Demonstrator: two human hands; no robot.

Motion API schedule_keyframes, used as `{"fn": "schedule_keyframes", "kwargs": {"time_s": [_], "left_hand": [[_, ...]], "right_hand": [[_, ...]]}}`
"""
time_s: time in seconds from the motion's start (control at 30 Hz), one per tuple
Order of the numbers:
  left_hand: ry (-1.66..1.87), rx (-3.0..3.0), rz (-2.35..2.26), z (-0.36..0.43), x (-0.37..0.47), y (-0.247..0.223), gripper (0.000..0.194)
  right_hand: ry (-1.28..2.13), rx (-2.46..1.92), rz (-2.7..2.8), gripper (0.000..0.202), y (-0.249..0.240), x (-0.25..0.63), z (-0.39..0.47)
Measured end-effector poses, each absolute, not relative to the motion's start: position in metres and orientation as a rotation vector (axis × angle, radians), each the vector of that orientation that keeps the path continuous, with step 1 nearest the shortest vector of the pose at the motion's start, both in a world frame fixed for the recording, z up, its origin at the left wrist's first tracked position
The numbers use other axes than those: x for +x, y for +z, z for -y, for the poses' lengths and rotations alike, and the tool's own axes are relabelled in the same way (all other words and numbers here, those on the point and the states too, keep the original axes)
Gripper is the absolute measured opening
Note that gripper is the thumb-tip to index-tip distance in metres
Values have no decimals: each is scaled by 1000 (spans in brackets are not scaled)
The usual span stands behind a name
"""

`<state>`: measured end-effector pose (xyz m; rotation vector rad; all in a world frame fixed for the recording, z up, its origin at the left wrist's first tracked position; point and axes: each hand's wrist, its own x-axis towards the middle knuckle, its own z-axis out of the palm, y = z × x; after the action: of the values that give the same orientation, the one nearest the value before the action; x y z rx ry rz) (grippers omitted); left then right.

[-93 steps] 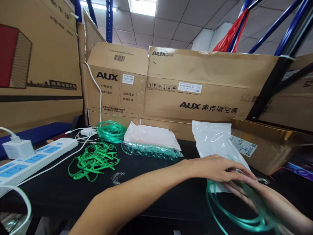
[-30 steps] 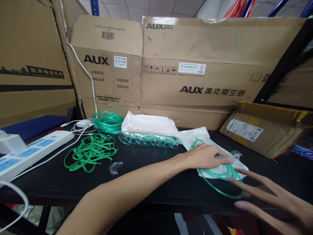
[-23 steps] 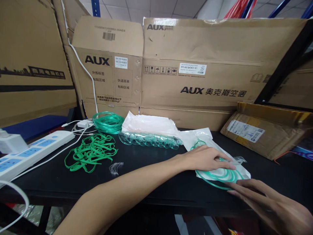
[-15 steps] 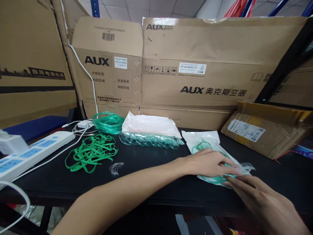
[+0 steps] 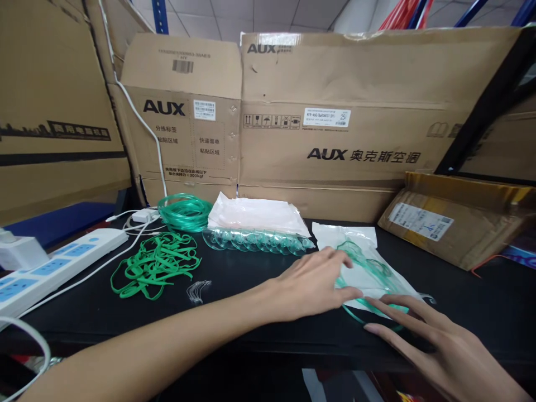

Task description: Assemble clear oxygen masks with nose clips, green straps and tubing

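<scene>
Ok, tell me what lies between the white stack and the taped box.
Head view: between stack and box lies a white bag with green tubing.

The black surface [image 5: 251, 273] ended at two brown AUX cartons [image 5: 364, 128], which stood side by side like a back wall. A printed carton [image 5: 46, 67] closed the left side. Above showed a pale tiled ceiling [image 5: 234, 14], a blue post [image 5: 160, 17] and red plastic [image 5: 400, 15]; a dark strut [image 5: 492, 89] slanted at right.
</scene>
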<state>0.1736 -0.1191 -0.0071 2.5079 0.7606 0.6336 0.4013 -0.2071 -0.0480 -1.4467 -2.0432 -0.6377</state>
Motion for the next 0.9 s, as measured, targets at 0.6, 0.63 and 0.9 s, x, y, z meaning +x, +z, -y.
{"fn": "schedule_keyframes", "kwargs": {"time_s": [0.6, 0.63, 0.9], "left_hand": [[387, 2246, -969, 140, 178, -15, 21], [398, 2251, -929, 143, 179, -15, 22], [339, 2412, -986, 150, 185, -11, 27]], "right_hand": [[-707, -1425, 2072, 61, -75, 411, 185], [-705, -1441, 2041, 63, -75, 409, 182], [-632, -1471, 1990, 67, -62, 396, 178]]}}
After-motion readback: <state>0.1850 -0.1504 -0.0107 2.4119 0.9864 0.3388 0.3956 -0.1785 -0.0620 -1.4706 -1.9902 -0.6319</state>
